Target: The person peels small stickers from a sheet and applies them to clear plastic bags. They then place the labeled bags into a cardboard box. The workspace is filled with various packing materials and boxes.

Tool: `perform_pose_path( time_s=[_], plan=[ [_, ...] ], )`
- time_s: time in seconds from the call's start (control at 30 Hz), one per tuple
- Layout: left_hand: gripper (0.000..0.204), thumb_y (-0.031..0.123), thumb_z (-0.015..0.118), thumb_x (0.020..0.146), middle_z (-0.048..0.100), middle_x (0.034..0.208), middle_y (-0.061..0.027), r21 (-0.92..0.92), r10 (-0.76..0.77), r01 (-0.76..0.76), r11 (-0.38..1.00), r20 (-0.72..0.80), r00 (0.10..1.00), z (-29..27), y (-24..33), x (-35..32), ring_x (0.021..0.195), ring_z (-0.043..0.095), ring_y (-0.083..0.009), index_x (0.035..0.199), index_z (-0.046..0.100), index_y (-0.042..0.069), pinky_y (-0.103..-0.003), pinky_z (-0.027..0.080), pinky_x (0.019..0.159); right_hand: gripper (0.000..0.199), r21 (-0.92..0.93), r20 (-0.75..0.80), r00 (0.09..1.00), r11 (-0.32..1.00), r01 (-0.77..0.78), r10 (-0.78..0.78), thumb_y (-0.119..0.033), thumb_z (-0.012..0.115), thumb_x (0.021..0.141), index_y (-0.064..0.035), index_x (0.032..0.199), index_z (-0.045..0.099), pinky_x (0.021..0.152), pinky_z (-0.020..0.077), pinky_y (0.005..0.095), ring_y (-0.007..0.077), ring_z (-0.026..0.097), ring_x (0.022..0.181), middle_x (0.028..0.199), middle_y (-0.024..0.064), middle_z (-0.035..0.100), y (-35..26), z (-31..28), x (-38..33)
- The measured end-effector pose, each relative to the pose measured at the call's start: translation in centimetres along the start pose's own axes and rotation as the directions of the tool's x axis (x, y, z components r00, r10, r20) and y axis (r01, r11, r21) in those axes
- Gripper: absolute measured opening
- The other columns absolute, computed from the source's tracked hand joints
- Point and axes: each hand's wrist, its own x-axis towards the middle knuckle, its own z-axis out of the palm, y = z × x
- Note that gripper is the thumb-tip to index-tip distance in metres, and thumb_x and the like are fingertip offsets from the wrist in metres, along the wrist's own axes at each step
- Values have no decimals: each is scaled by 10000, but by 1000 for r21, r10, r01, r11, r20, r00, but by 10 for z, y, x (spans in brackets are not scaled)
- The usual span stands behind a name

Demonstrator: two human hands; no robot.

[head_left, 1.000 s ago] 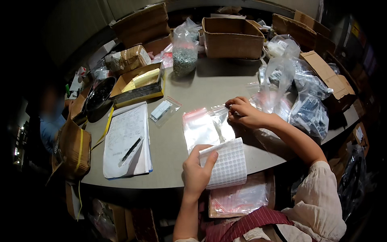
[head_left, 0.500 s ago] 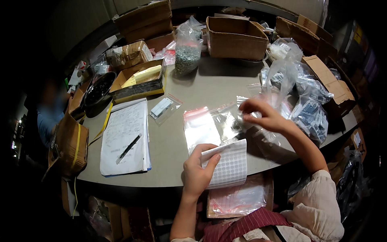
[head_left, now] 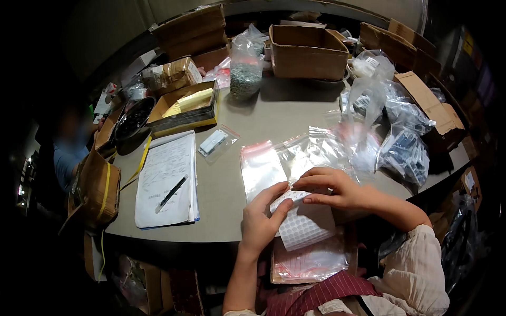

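Note:
My left hand point(head_left: 262, 218) holds the left edge of a white sheet of small round stickers point(head_left: 308, 226) at the table's near edge. My right hand point(head_left: 332, 188) rests on the top of the same sheet, its fingertips pinching at the upper edge. Just beyond the hands lies a flat clear zip bag with a red strip point(head_left: 261, 167), and more empty clear bags point(head_left: 316, 150) lie beside it.
An open notebook with a black pen point(head_left: 169, 192) lies at the left. A small bagged white part point(head_left: 213, 142) sits mid-table. Cardboard boxes point(head_left: 308, 50), a bag of small metal parts point(head_left: 245, 79) and filled plastic bags point(head_left: 403, 147) ring the grey table point(head_left: 284, 110). Another person sits far left.
My right hand has come back from the clear bags on the right to the top of the sticker sheet. The left hand keeps its hold on the sheet.

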Motion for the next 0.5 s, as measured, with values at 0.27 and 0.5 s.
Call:
perform_pose_path(
  time_s=[0.27, 0.5],
  plan=[
    [272, 104, 784, 950, 767, 1020, -87, 131, -11, 8, 991, 19, 1000, -1, 12, -2, 808, 711, -112, 1200, 740, 7, -260, 548, 651, 271, -17, 16, 992, 992, -125, 125, -195, 757, 993, -9, 1189, 737, 807, 566, 340, 224, 727, 911, 1013, 117, 755, 2, 3, -9],
    [188, 80, 790, 948, 758, 893, -43, -76, -222, 221, 972, -4, 975, -3, 10, -5, 785, 686, -86, 1104, 747, -15, -236, 520, 660, 290, 146, 63, 975, 964, -221, 214, -207, 750, 1006, 11, 1197, 731, 762, 557, 313, 181, 731, 889, 996, 121, 769, 12, 5, -16]
  ],
)
